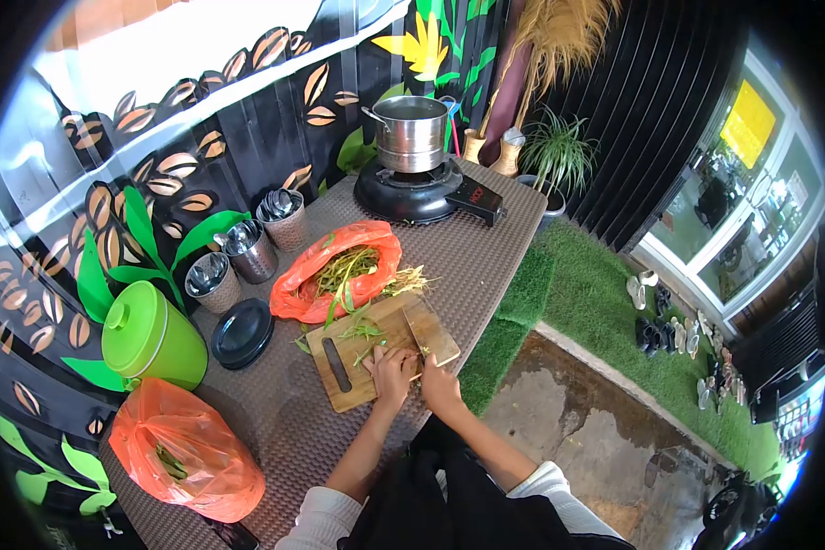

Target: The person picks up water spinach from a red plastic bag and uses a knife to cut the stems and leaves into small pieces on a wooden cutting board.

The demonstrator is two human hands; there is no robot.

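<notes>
On the wooden cutting board [357,335] lie loose green leaves and stems [365,325]. My left hand [392,374] presses down on the board with curled fingers, and a bit of green shows at the fingertips. Close beside it, my right hand [441,387] is wrapped round the handle of a knife [413,328], whose thin blade points away across the board. An orange plastic bag [289,291], its mouth wide, holds a heap of green stalks [344,270] just beyond the board. Some paler stalks [411,280] spill out at its right side.
A steel pot [412,137] stands on a black portable stove [403,197] at the table's far end. Along the wall are cutlery cups [280,225], dark plates [243,333] and a lidded green container [156,339]. A second orange bag [188,458] sits near left. Shoes [674,335] line the grass mat.
</notes>
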